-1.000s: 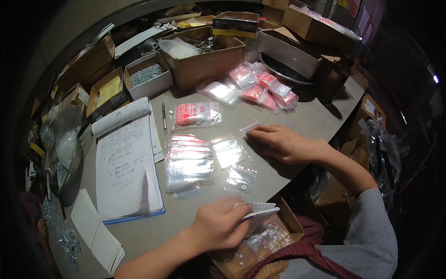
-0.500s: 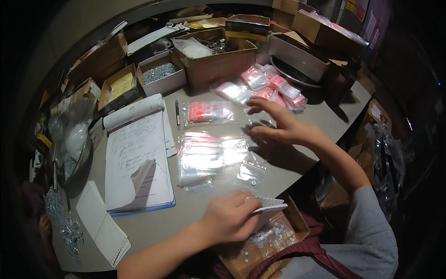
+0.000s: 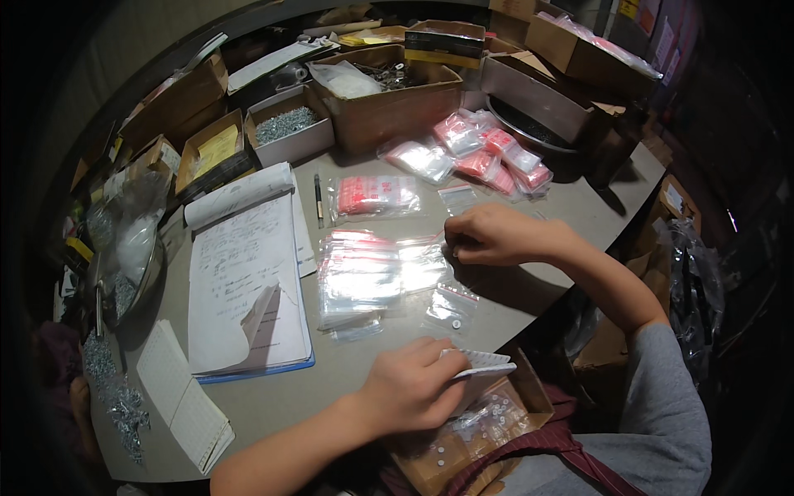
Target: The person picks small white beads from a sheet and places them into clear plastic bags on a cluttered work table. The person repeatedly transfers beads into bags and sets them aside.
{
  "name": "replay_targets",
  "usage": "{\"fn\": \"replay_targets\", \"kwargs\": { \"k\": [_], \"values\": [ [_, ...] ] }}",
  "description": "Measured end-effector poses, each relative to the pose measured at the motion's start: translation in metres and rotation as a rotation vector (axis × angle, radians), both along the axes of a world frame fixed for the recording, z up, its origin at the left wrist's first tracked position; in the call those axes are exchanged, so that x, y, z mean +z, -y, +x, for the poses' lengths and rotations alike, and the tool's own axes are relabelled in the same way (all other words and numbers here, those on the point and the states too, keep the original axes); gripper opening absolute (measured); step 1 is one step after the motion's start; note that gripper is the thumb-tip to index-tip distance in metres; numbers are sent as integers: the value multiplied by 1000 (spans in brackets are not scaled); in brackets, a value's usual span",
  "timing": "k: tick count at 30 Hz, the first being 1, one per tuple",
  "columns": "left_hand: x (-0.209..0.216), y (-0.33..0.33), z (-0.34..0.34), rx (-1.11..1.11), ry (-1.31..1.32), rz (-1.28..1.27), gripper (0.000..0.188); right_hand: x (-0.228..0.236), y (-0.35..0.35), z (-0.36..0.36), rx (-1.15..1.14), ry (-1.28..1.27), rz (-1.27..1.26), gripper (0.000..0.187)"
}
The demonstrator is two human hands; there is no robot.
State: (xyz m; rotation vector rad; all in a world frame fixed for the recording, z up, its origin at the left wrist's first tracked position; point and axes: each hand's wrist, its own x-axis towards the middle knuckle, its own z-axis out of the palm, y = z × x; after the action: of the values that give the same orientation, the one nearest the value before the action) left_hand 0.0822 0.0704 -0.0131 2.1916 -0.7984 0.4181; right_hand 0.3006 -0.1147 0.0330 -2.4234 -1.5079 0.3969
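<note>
My left hand (image 3: 409,384) is closed on a folded white paper sheet (image 3: 482,364). Below that sheet an open cardboard box (image 3: 538,388) holds small clear bags (image 3: 496,413) with little pale round pieces in them. My right hand (image 3: 500,234) has its fingers pinched together at the right end of a fanned stack of clear zip bags (image 3: 356,277); whatever is between the fingertips is hidden. A single zip bag (image 3: 452,306) with a small round piece lies between my hands. Just beyond my right hand rests another small clear bag (image 3: 456,197).
At left lie a clipboard with written sheets (image 3: 240,273), a pen (image 3: 318,201), a folded paper strip (image 3: 184,397) and loose screws (image 3: 124,417). Red-printed bag packs (image 3: 376,195) lie behind the stack. Boxes line the back, one with screws (image 3: 285,124).
My right hand has closed its spread fingers into a pinch and come down slightly toward the fanned bags. My left hand stays put with the folded sheet.
</note>
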Motion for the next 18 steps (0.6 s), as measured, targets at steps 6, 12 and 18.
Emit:
{"fn": "replay_targets", "kwargs": {
  "k": [6, 12, 18],
  "values": [
    [-4, 3, -2, 35, 13, -28, 25, -7, -7, -5, -202, 254, -57, 24],
    [0, 1, 4, 116, -300, -279, 15, 13, 24, -54, -120, 118, 330, 16],
    [4, 0, 6, 117, -287, -213, 13, 8, 59, -102, 31, -46, 409, 28]
  ]
}}
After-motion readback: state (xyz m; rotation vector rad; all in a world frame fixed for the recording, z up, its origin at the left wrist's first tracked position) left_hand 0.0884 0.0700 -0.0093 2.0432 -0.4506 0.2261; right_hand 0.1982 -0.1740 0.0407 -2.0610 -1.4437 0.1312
